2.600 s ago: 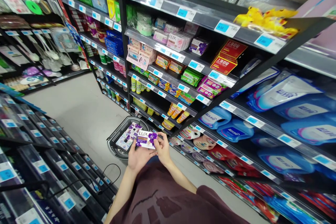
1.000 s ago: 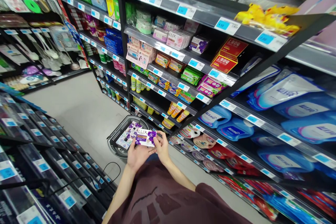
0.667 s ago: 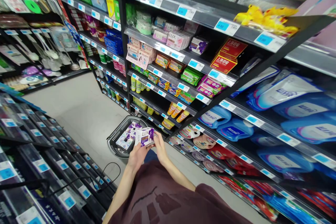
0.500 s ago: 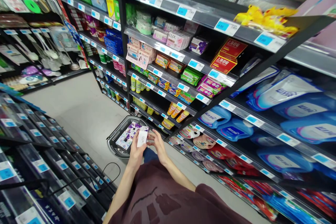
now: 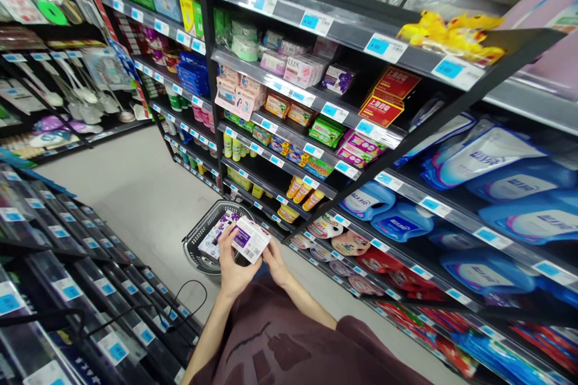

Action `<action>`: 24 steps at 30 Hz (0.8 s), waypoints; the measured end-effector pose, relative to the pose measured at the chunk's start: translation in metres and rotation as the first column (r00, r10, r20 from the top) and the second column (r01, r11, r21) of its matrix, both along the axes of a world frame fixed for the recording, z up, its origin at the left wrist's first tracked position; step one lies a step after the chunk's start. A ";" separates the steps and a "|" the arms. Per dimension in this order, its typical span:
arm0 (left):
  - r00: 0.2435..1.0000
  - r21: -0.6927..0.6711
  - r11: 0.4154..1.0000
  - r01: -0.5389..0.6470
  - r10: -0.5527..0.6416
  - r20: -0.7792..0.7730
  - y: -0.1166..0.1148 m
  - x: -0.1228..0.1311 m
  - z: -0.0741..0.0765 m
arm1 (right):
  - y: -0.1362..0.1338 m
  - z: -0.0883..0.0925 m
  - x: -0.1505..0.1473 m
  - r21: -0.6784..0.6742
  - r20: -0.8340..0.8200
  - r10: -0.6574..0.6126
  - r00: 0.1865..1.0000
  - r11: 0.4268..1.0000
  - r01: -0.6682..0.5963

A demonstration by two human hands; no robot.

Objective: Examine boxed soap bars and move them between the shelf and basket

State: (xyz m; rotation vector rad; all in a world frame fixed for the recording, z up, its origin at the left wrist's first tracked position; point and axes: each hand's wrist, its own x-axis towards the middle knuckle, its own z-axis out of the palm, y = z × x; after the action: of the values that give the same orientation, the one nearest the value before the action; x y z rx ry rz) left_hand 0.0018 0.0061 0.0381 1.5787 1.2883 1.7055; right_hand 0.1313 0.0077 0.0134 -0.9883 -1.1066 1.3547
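Observation:
Both my hands hold a white and purple soap box (image 5: 253,239) above a basket, its printed face with a barcode turned up. Gripping the box at its left end is my left hand (image 5: 235,271), thumb on top. My right hand (image 5: 275,264) closes on the right end, its fingers partly hidden behind the box. Below, on the floor, stands a dark shopping basket (image 5: 188,255) with several white and purple soap boxes (image 5: 211,240) inside, partly covered by my left hand and the held box.
Ahead, a shelf rack holds LUX soap boxes (image 5: 338,78), red boxes (image 5: 383,99) and yellow bottles (image 5: 312,198). Blue detergent jugs (image 5: 401,221) line the right side. A black cable (image 5: 180,286) loops beside the left shelf (image 5: 90,264). Grey floor (image 5: 135,192) runs between the shelves.
The soap box has been turned in my hands: its narrow LUX end faced me before, and now its broad printed side does. My right hand has moved down to the box's right end.

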 end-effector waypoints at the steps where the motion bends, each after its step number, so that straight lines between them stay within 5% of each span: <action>1: 1.000 0.012 1.000 -0.020 0.020 -0.008 0.000 0.000 0.000 | 0.000 0.001 0.000 0.002 0.007 -0.005 1.000 1.000 0.005; 12: 0.972 0.043 0.991 -0.128 0.134 -0.191 -0.001 -0.001 0.001 | 0.001 0.003 -0.002 -0.026 0.020 -0.023 1.000 0.999 0.023; 24: 0.975 0.003 0.985 -0.174 0.173 -0.143 0.000 0.000 0.004 | 0.001 -0.002 -0.001 -0.094 -0.035 0.009 0.999 0.995 -0.012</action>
State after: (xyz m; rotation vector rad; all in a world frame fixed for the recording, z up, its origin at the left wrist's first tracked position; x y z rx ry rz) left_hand 0.0013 0.0060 0.0426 1.6499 1.5437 1.7109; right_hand 0.1302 0.0084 0.0115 -1.0246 -1.0311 1.4388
